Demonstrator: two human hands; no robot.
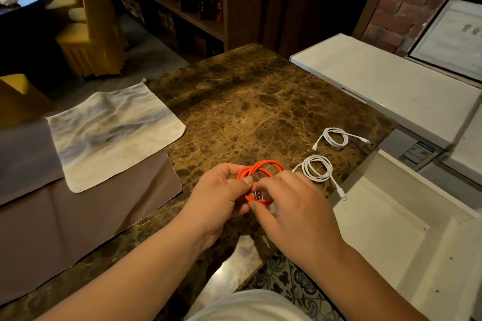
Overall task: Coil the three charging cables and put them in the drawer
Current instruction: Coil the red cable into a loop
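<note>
Now both hands [250,195] pinching orange cable [260,168], seemingly coiled

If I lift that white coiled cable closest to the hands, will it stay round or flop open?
The nearer white coiled cable would probably sag and loosen: nothing visibly ties its loops, and its plug end already trails off the brown marble tabletop. It looks thin, so likely light. It probably won't roll, lying flat.

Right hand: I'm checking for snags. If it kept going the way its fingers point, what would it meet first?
The right hand points left and slightly away, so its fingers, already on the orange cable, would probably meet the left hand gripping the same coil. Depth is unclear.
</note>
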